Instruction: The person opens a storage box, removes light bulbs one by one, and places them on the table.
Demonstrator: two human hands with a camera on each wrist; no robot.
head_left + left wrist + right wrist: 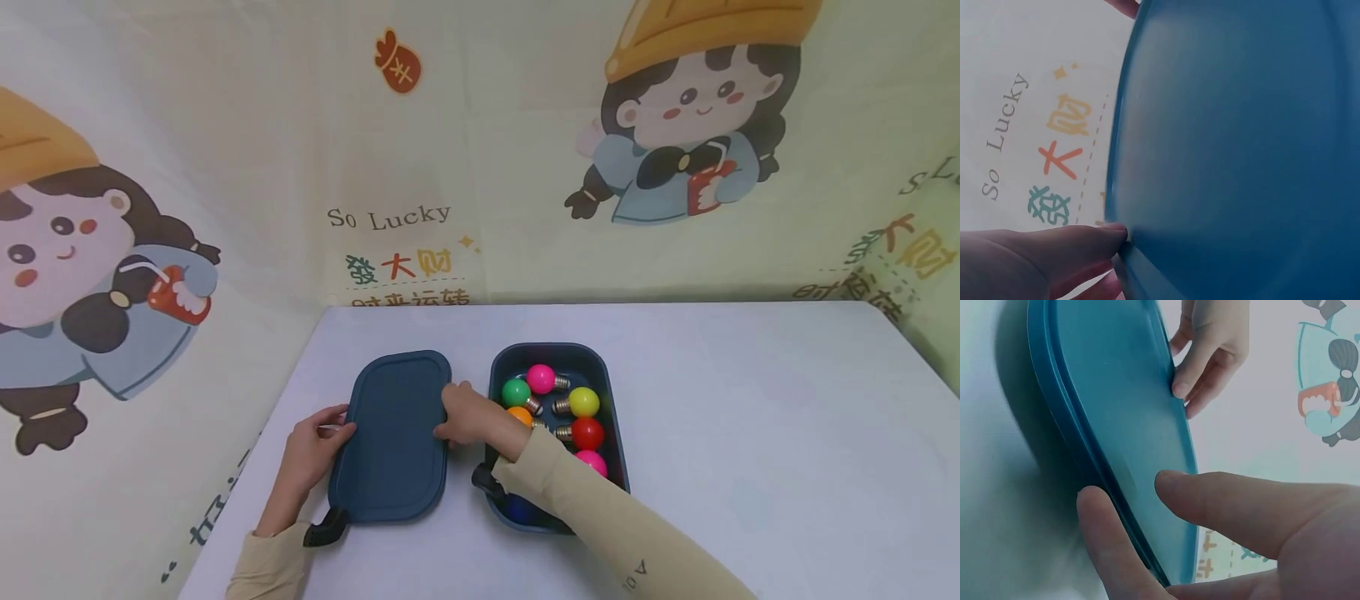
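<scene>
A dark blue plastic lid (393,442) with rounded corners and a raised rim is held at its two long sides. My left hand (309,450) pinches the left edge, its thumb on the face, as the left wrist view shows close up. On the opposite edge my right hand (472,417) grips the lid, thumb over the face and a finger along the rim in the right wrist view. Beside the lid stands a matching blue box (617,454), holding several coloured light bulbs, among them a green bulb (516,392) and a red bulb (588,433). My right forearm covers the box's lower part.
The white table (750,417) runs on to the right of the box. Behind it hangs a cream backdrop (517,167) printed with cartoon figures and lettering. Black wrist straps (326,529) sit at both cuffs.
</scene>
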